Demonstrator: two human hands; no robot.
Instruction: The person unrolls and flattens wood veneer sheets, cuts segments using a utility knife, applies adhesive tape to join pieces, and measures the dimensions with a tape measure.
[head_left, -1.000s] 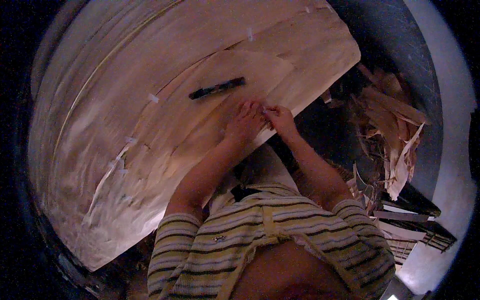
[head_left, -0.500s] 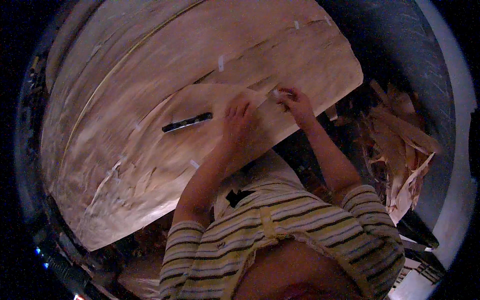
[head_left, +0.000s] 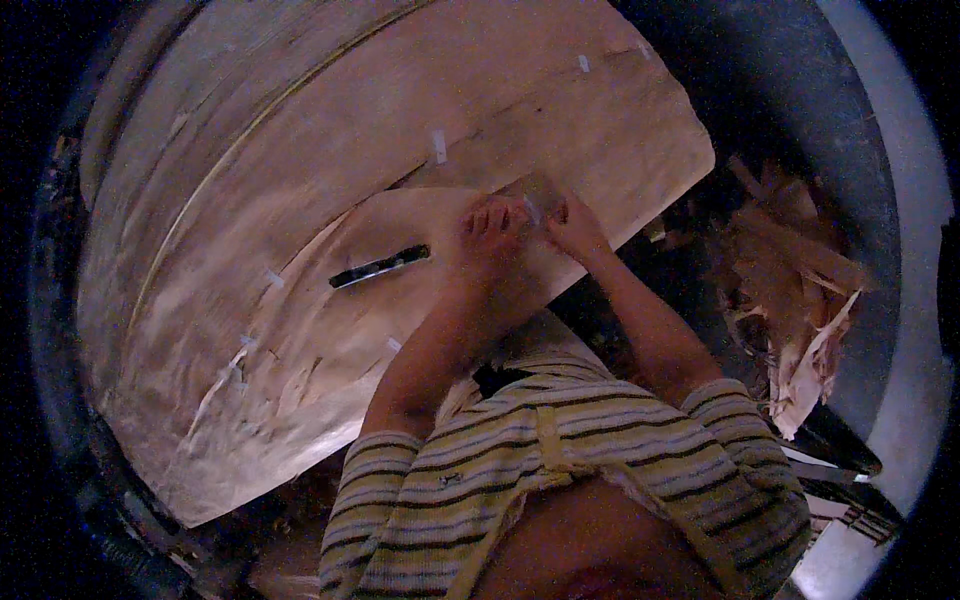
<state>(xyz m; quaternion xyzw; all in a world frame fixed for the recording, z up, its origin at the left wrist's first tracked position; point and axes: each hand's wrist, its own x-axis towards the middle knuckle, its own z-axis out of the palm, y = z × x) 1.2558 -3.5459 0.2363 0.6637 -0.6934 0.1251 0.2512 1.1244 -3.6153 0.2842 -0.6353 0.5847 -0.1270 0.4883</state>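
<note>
A large thin sheet of brown wood veneer (head_left: pixel 330 120) lies in front of me, with cracks and joints bridged by short whitish tape strips (head_left: pixel 438 147). My left hand (head_left: pixel 490 225) rests palm down on it near the front edge, fingers laid on the surface. Just to its right, my right hand (head_left: pixel 575 232) pinches a small whitish piece of tape (head_left: pixel 532 208) against the veneer beside a darker slit. Left of my hands lies a slim black tool (head_left: pixel 380 267) with a pale edge, possibly a knife; its kind is unclear.
Torn veneer scraps (head_left: pixel 795 290) are heaped low at the right, beyond the sheet's edge. A long yellowish strip (head_left: pixel 230 150) curves across the sheet's far left. A dark grey surface (head_left: pixel 800 110) borders the sheet at the right.
My right hand has come left and nearer, close beside my left hand. The whitish tape now shows between the two hands. The view has shifted slightly.
</note>
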